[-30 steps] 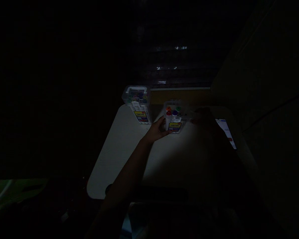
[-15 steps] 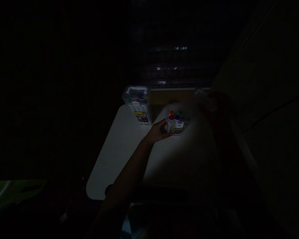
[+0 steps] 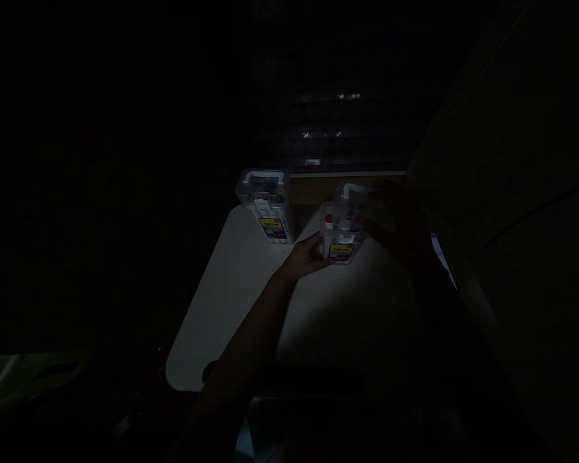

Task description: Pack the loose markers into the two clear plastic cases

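A clear plastic marker box (image 3: 340, 252) with a yellow and dark label stands on the small white table. My left hand (image 3: 305, 258) is closed around its left side, thumb at the front near the bottom. Over the box's open top, a clear lid (image 3: 354, 199) with a white handle is gripped at its right side by my right hand (image 3: 390, 222), which lies in deep shadow. A red marker cap (image 3: 329, 220) shows at the box's left; the lid partly hides the other caps. It is too dark to tell whether the lid touches the rim.
A second clear marker box (image 3: 273, 222), its lid on and white handle on top, stands upright to the left. The white table (image 3: 212, 299) has a dark strip (image 3: 313, 376) along its near edge. Dark slatted blinds (image 3: 318, 135) hang behind, and a wall rises at the right.
My right hand has brought the clear lid leftward from the right side to over the marker box. My left hand keeps its hold on the box.
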Demonstrator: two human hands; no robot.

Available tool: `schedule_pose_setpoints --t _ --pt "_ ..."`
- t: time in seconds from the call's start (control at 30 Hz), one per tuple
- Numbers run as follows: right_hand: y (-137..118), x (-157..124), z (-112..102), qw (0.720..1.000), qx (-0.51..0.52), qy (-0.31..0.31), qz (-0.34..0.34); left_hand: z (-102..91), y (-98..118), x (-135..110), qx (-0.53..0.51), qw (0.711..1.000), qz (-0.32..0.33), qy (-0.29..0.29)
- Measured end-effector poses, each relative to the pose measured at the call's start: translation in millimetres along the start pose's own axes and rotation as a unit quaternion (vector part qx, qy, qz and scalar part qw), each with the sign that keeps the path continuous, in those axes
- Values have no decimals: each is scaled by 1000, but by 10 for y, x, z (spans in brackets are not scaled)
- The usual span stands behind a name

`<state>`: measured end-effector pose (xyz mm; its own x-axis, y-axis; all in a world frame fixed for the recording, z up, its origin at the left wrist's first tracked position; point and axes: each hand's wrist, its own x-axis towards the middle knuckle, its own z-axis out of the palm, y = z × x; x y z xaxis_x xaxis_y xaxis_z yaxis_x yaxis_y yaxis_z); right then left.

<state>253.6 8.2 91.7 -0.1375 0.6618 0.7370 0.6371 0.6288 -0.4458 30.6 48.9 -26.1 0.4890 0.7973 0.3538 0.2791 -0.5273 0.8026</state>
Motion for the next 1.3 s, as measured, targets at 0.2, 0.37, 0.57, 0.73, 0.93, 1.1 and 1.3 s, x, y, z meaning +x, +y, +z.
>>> schedule_pose_setpoints --t 0.2,0.37,0.57,0.73,0.93,1.1,1.3 --pt "-60 -29 91 1000 15 -2 -3 0 15 9 -20 1000 16 -2" --pt "-56 -22 126 1000 7 -29 10 9 -13 7 -20 1000 5 -7" --pt "-103 -18 110 999 -11 -44 29 10 2 2 -29 1000 -3 -6" --pt "-100 -17 117 999 11 -44 10 10 -11 6 -13 1000 6 0" --pt "-80 -26 122 999 2 -49 8 6 6 3 -8 1000 -9 -1" --pt "-85 -24 112 998 1 -58 5 -11 85 12 -26 1000 -1 -8" --pt "-97 5 56 994 -22 -107 4 -12 93 17 -21 1000 -3 -6"
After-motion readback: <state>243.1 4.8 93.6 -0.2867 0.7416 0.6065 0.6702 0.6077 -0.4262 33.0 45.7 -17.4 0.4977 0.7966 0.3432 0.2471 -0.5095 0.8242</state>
